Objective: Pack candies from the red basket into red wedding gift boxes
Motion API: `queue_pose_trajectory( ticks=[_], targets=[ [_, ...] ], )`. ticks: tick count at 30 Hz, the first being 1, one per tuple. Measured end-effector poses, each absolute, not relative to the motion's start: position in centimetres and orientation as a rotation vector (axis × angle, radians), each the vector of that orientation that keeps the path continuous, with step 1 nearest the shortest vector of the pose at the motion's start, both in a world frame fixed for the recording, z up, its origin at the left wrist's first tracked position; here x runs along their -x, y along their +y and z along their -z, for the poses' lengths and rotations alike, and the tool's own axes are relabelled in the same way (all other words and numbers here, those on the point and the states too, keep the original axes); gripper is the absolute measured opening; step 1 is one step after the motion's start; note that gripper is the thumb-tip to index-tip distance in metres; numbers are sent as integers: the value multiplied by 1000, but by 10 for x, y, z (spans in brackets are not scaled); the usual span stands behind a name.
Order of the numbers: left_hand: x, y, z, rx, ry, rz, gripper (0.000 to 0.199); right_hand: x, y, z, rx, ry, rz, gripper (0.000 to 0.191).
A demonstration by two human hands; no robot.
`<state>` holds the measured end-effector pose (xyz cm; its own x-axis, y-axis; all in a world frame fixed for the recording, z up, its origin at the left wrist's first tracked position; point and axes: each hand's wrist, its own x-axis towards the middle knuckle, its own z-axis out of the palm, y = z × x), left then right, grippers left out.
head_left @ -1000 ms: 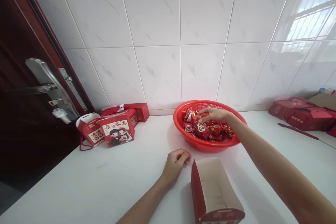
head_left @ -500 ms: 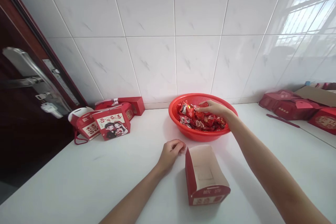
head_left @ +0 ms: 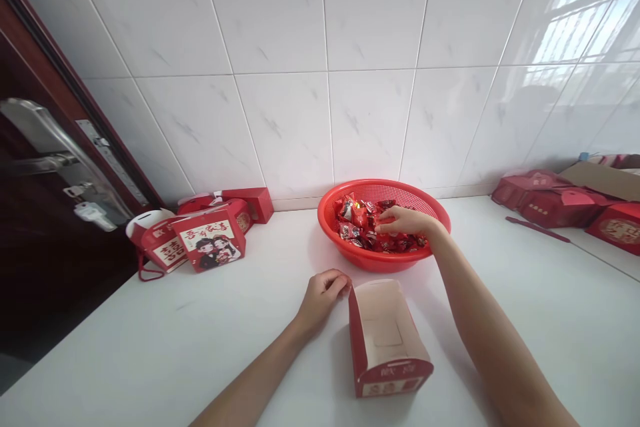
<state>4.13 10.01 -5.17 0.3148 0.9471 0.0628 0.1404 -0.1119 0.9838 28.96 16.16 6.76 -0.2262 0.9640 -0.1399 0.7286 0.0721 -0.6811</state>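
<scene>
A red plastic basket (head_left: 330,240) stands near the wall, holding several wrapped candies (head_left: 357,217) in red wrappers. My right hand (head_left: 403,221) reaches over its right side, fingertips among the candies; whether it pinches one is too small to tell. An open-topped red box (head_left: 383,340) with a pale inside sits in front of the basket. No candies show inside it. Just left of the box's far corner my left hand (head_left: 325,290) rests on the white table, fingers curled together, with anything between them hidden.
Closed red gift boxes (head_left: 215,240) are grouped at the left, near a dark door with a metal handle (head_left: 45,163) and keys. More red boxes (head_left: 555,203) lie at the right beside a thin dark red strip (head_left: 537,229). A tiled wall stands behind.
My right hand has shifted slightly down and toward the front within the basket, and no red wrapper shows at its fingertips as before. The whole view has moved a little.
</scene>
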Motion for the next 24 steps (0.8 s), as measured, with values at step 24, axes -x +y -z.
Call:
queue_pose_trajectory(
  ticks=[24],
  targets=[
    [-40,94,48,-1526,1065,-886,26,-264,149,-75,2068,-2429,-792,32]
  ],
)
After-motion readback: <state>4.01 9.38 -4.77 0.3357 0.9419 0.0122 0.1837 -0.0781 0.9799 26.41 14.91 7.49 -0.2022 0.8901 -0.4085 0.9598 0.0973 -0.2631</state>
